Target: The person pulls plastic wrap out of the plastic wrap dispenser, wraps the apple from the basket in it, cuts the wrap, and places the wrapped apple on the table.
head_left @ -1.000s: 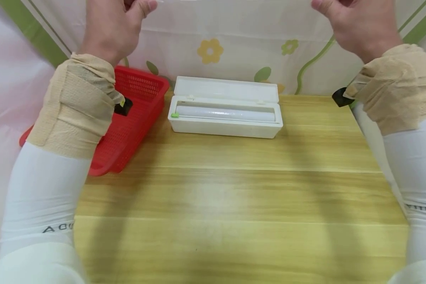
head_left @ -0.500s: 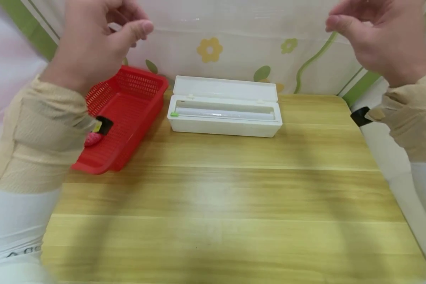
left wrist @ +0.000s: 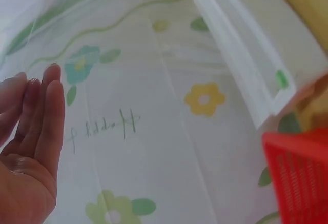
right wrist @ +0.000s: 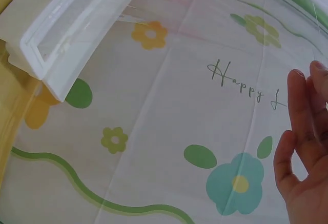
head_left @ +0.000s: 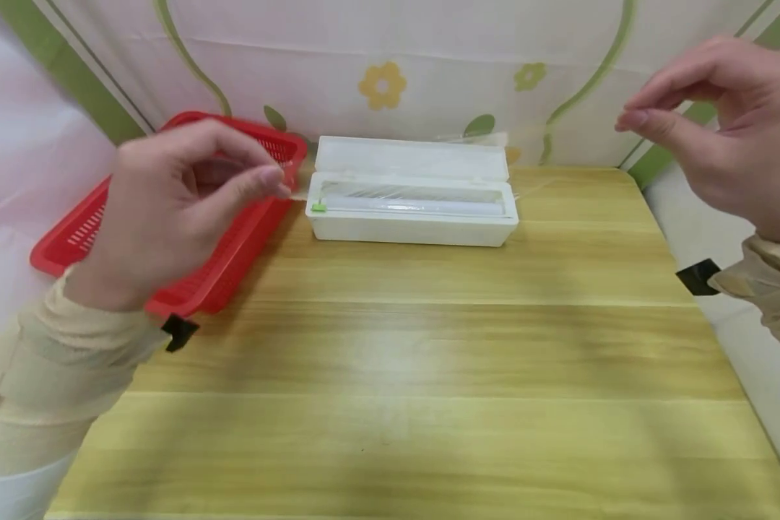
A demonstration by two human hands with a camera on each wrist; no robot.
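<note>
A sheet of clear cling film [head_left: 396, 189], mostly see-through, spans the space between my hands and shows as faint creases over the box. My left hand [head_left: 169, 206] pinches one side of it between thumb and fingertips, above the red basket. Off to the right, my right hand [head_left: 741, 130] pinches the other side, higher up. Behind the film stands a white cling film box [head_left: 409, 232] with its lid [head_left: 409, 157] tipped back. Inside lies a film roll [head_left: 422, 207]; a small green slider [head_left: 318, 207] sits at the left of its front edge.
The red plastic basket [head_left: 224, 278] stands at the table's left side, partly behind my left hand. A flowered curtain [head_left: 429, 79] hangs behind the wooden table [head_left: 396, 347]. The table's right edge runs below my right hand.
Both hands have come down and back from the top of the view. They have moved farther apart, the left lower than the right. The box and basket stay in place.
</note>
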